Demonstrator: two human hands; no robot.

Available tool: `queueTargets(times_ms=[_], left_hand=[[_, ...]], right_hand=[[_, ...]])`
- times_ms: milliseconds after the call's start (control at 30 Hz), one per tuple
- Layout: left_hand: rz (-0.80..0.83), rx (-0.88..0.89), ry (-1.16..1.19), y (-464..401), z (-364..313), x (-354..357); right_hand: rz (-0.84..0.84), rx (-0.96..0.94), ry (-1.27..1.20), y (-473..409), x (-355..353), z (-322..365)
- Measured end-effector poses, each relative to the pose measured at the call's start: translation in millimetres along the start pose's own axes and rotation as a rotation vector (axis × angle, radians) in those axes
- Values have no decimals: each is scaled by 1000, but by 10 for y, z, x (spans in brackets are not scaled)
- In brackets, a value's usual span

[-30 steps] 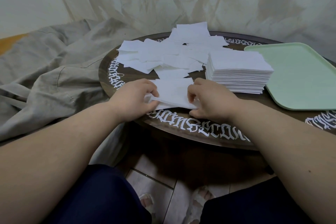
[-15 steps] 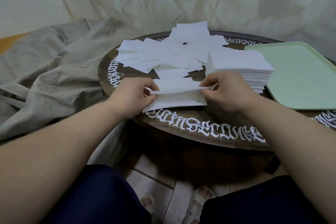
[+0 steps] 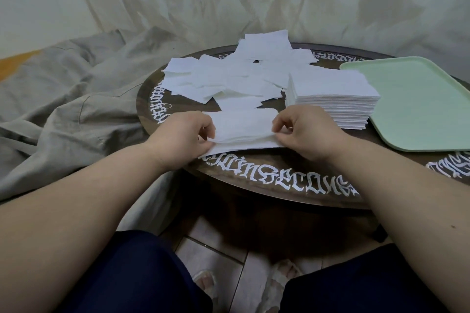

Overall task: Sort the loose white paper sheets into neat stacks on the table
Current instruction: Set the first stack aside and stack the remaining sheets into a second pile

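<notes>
A small bundle of white sheets (image 3: pixel 241 132) lies at the near edge of the round dark counter (image 3: pixel 279 185), gripped at both ends: the left hand (image 3: pixel 183 134) pinches its left edge with curled fingers, and the right hand (image 3: pixel 305 132) pinches the right edge likewise. Just beside it to the right stands a tall, squared finished stack (image 3: pixel 333 99), so a good share of the work looks done. Behind, a scattered heap of loose sheets (image 3: pixel 229 76) still awaits sorting, perhaps a third or more of the total. A pale green tray (image 3: pixel 417 99) sits at the right, touching the stack's side. White ornate lettering (image 3: pixel 274 178) rings the counter's rim; it is too stylised to read. Grey cloth (image 3: pixel 63 109) lies crumpled to the left.
</notes>
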State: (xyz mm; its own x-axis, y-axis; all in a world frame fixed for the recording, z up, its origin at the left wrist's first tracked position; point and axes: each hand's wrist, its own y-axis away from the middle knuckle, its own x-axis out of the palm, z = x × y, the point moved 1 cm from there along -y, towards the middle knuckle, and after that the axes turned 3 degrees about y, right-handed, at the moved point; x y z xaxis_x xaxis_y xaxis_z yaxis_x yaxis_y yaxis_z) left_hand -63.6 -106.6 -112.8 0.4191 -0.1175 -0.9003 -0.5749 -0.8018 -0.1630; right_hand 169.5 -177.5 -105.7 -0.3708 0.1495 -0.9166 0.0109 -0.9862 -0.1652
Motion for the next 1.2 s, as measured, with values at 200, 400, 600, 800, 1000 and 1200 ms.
queueTargets(times_ms=[200, 400, 600, 800, 1000, 1200], left_hand=[[29, -9, -5, 19, 26, 1], [48, 25, -1, 26, 15, -12], [103, 50, -50, 39, -8, -4], [97, 52, -116, 11, -10, 33], [52, 52, -81, 12, -12, 21], [-29, 54, -57, 5, -21, 0]], right_hand=[[83, 15, 14, 12, 1, 12], [77, 4, 10, 13, -31, 10], [134, 3, 36, -2, -4, -9], [157, -41, 131, -11, 46, 30], [136, -105, 209, -38, 115, 92], [80, -58, 99, -21, 47, 54]])
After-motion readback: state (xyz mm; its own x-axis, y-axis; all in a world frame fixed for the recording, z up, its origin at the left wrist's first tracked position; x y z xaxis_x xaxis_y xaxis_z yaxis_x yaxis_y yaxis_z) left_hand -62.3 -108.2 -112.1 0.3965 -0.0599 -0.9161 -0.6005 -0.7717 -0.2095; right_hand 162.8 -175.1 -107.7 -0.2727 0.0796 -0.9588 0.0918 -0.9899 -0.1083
